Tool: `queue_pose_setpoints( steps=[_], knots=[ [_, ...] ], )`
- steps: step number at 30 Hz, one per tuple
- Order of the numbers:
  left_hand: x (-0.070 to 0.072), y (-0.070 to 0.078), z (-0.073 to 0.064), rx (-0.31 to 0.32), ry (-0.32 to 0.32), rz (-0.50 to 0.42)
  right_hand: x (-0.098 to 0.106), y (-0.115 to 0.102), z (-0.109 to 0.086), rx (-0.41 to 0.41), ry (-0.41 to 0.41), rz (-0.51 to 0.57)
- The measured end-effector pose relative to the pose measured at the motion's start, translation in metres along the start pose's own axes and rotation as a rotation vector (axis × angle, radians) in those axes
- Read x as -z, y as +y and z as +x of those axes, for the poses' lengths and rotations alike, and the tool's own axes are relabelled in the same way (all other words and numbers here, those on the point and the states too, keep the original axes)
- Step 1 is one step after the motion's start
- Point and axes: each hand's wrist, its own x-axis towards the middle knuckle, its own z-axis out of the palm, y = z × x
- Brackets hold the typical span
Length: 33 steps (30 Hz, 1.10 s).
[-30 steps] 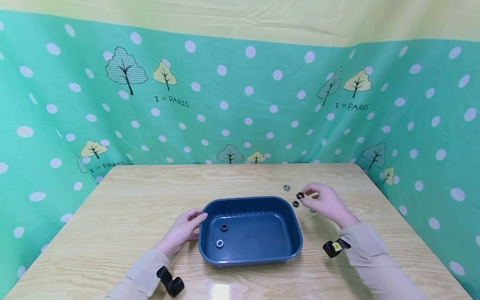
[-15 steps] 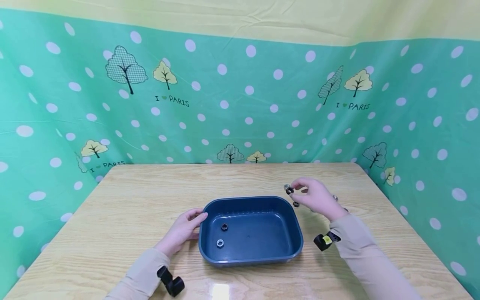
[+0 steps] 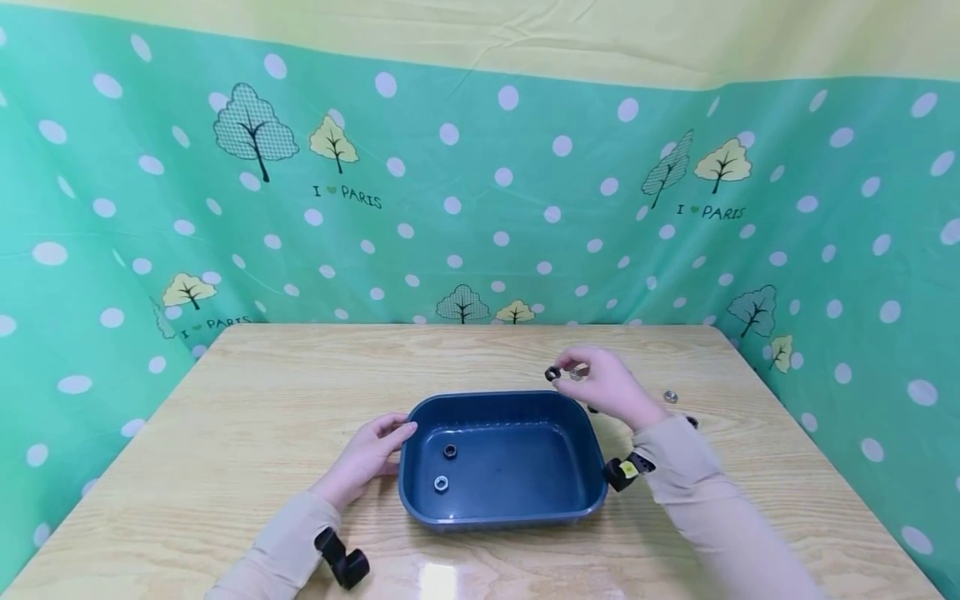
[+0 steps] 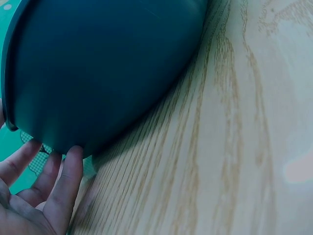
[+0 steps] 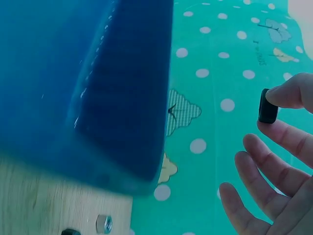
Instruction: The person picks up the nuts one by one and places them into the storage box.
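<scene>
My right hand [image 3: 607,387] pinches a black hex nut [image 3: 552,373] between thumb and index finger, raised above the far right corner of a dark blue plastic bin [image 3: 504,521]. In the right wrist view that black nut [image 5: 267,106] shows edge-on, the other fingers spread below it. My left hand [image 3: 360,462] holds the bin at its left end, thumb over the rim. Fingertips [image 4: 74,152] meet the outer wall in the left wrist view. Inside the bin lie a dark nut [image 3: 450,451] and a silver nut [image 3: 441,483].
A silver nut [image 3: 576,375] shows behind the right fingers, and a black nut [image 3: 592,409] is partly covered by that hand. Farther right lie another silver nut [image 3: 671,397] and a black nut [image 3: 692,422]. A green dotted curtain [image 3: 480,217] surrounds the wooden table [image 3: 337,367].
My right hand has carried the black nut leftward and slightly away from me, to above the bin's far right corner, uncovering nuts on the right. The left hand stays at the bin.
</scene>
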Motion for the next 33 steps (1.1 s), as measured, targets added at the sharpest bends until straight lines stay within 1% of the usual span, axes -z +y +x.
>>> queue_pose_setpoints(
  steps=[9,15,23,29,33],
  knots=[
    [0.001,0.000,0.002,-0.012,-0.005,-0.006,-0.010,-0.016,0.013,0.068,-0.001,0.045],
    [0.001,0.000,0.003,-0.008,0.002,-0.008,-0.021,-0.025,0.017,0.085,-0.014,0.100],
    [0.001,-0.002,0.004,-0.009,-0.003,-0.011,-0.041,-0.035,0.021,0.098,-0.045,0.157],
    [0.001,-0.002,0.002,-0.004,0.008,0.001,-0.056,-0.039,0.023,0.116,-0.084,0.218],
    [0.001,-0.002,0.001,-0.010,-0.002,0.005,-0.063,-0.041,0.027,0.125,-0.102,0.228]
  ],
)
